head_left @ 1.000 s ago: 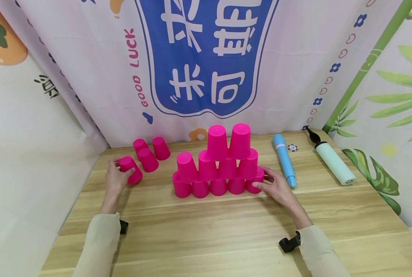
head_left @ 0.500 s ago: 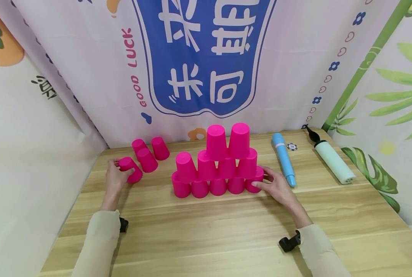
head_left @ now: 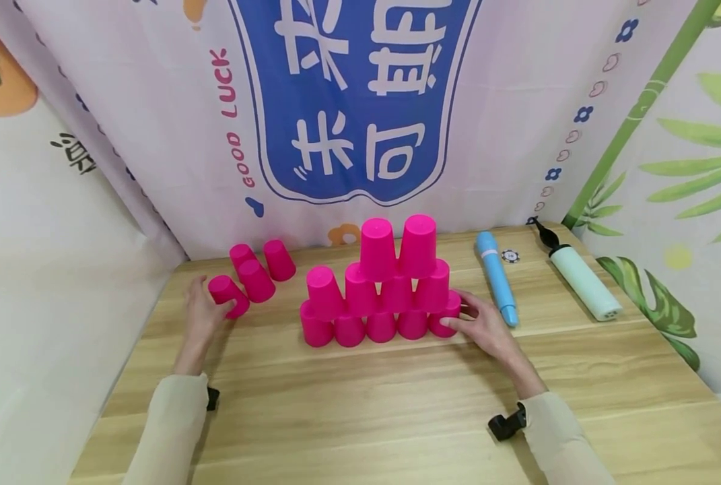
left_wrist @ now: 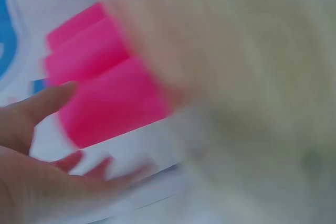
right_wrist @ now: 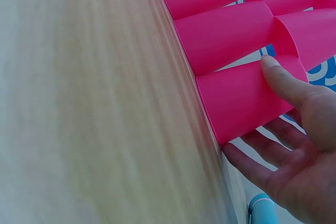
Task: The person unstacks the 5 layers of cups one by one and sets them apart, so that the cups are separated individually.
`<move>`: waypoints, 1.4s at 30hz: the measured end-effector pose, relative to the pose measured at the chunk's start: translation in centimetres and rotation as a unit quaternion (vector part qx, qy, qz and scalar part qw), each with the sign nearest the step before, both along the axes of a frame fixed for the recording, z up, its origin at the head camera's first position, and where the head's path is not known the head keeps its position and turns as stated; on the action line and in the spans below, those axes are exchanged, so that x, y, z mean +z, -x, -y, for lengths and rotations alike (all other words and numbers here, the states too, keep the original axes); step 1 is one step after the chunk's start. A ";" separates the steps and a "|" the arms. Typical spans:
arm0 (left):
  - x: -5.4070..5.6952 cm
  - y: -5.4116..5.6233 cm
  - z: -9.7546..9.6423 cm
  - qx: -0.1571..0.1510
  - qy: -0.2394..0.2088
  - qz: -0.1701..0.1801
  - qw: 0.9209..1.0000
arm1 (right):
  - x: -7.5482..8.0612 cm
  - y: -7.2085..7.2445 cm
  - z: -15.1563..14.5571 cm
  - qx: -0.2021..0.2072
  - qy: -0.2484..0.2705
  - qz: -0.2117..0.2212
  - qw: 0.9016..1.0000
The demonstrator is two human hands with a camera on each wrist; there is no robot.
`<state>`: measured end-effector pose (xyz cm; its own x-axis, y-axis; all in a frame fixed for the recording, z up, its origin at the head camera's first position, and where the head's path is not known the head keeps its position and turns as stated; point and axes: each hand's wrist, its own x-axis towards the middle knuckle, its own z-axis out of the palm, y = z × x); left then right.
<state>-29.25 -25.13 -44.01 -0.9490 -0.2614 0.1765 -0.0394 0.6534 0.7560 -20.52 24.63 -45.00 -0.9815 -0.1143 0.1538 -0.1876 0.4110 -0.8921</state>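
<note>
A pyramid of upside-down pink cups [head_left: 381,296] stands in the middle of the table, three tiers high, with two cups on top. At its lower right end, my right hand [head_left: 484,328] holds the end cup [head_left: 443,322] of the bottom row. In the right wrist view the thumb lies along that cup and the other fingers reach its far side. My left hand [head_left: 201,316] is around a separate pink cup [head_left: 229,295] at the left, its thumb and fingers spread wide and standing off the cup in the blurred left wrist view.
Three more pink cups [head_left: 280,261] stand behind the left one. Right of the pyramid lie a blue cylindrical tool [head_left: 497,277], a small poker chip [head_left: 510,256] and a pale green hand pump [head_left: 584,281]. A printed curtain [head_left: 505,135] hangs behind the wooden table [head_left: 360,417].
My left hand has loosened around the left cup, its fingers parting from it. The right hand and the pyramid stay in place; the head view shifts slightly.
</note>
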 end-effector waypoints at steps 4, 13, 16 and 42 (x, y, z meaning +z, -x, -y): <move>3.0 -2.4 -2.2 -0.015 0.052 -0.047 0.997 | -1.6 1.0 -0.9 -0.003 -0.007 -0.001 1.000; 10.3 -4.9 -10.8 -0.132 -0.005 -0.163 0.978 | -3.2 1.3 -1.8 -0.009 -0.008 0.001 1.000; 11.8 -5.2 -14.0 -0.192 -0.051 -0.182 0.963 | -3.3 1.2 -1.7 -0.012 -0.007 0.002 1.000; 10.3 -3.5 -22.7 -0.301 -0.086 -0.094 0.945 | 0.2 -0.3 0.5 -0.007 -0.011 0.012 1.000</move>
